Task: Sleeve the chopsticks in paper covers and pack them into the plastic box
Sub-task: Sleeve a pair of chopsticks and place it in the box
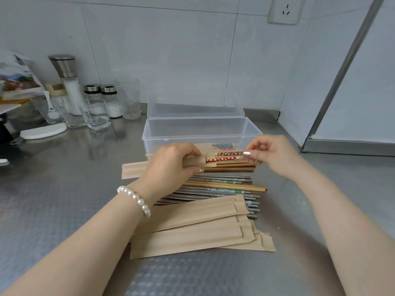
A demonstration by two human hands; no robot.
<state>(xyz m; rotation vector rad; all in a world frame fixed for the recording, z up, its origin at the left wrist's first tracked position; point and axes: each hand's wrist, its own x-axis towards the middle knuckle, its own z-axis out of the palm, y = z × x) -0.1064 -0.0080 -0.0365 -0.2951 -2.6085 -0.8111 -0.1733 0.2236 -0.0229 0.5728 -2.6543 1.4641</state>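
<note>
Two hands, left point(171, 165) gripping kraft paper sleeve point(193, 164), right point(271, 154) pinching red patterned chopsticks point(222, 157), clear plastic box point(201, 131) behind.

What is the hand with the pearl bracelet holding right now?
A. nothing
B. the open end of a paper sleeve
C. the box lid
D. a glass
B: the left hand pinches the mouth of a paper sleeve, while the right hand feeds red-patterned chopsticks into it.
</note>
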